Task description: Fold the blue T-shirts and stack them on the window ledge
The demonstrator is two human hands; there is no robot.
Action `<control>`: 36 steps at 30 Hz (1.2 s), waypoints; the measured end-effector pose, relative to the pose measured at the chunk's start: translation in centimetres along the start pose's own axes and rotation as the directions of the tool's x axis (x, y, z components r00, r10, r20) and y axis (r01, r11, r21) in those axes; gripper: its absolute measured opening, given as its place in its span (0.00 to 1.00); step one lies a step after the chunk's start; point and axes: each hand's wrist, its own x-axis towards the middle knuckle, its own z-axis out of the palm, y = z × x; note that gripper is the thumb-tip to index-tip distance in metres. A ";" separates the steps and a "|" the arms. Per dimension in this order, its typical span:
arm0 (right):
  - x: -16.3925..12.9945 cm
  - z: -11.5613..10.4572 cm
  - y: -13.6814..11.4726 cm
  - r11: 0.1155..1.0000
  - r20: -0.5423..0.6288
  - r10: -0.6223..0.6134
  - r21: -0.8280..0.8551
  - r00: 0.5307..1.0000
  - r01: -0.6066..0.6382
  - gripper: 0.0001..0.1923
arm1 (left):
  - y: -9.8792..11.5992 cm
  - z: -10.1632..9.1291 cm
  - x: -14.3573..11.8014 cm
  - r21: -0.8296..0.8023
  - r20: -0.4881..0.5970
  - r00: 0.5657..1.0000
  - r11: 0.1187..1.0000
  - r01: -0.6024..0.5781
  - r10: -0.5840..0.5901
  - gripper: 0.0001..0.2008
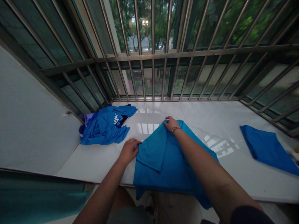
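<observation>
A blue T-shirt [179, 168] lies spread on the white ledge, its lower part hanging over the front edge. One sleeve is folded inward across the body of the shirt. My left hand [129, 151] pinches the cloth at the left corner of that fold. Farther up, my right hand [171, 123] grips the shirt at its top, near the shoulder, with fingers closed on the fabric. A thin bracelet circles my right wrist.
Crumpled blue clothes [102, 126] are heaped at the left by the wall. A folded blue garment [268, 147] lies at the right. Metal window bars [153, 77] rise behind the white ledge [205, 115]. A teal cloth [39, 199] hangs at the lower left.
</observation>
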 end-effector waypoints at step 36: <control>-21.8 2.6 -1.8 0.855 0.154 -0.396 -0.297 0.905 0.424 0.42 | 0.4 0.0 0.4 0.056 -0.005 1.000 0.998 0.030 -0.029 0.16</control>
